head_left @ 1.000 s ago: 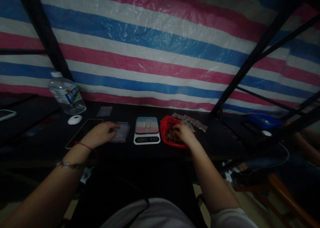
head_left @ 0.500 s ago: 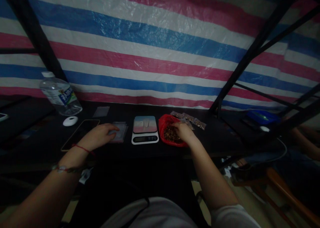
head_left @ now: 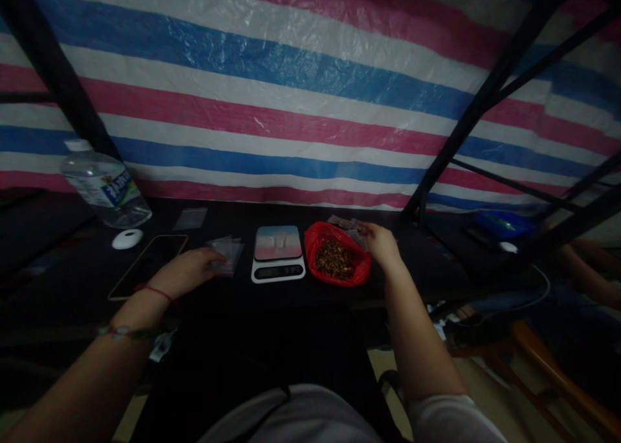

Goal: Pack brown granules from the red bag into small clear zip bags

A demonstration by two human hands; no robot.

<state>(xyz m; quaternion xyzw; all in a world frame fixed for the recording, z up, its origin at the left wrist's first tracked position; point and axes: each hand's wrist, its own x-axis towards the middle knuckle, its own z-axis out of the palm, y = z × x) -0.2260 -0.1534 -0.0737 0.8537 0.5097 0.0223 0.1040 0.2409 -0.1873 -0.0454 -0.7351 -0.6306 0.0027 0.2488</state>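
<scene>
Nearest the desk's (head_left: 431, 262) front edge, our left hand (head_left: 191, 268) curls loosely against the clear bags (head_left: 235, 255); whether it pinches one, we can't make out. They should be light, limp and slippery, best taken by one edge. Farther right, the red bag (head_left: 361, 270) gapes, probably soft and easily spilled, so we'd steady its rim. Toward the back edge, our right hand (head_left: 381, 242), half closed, meets the filled packets (head_left: 342, 223), its grip unclear.
</scene>
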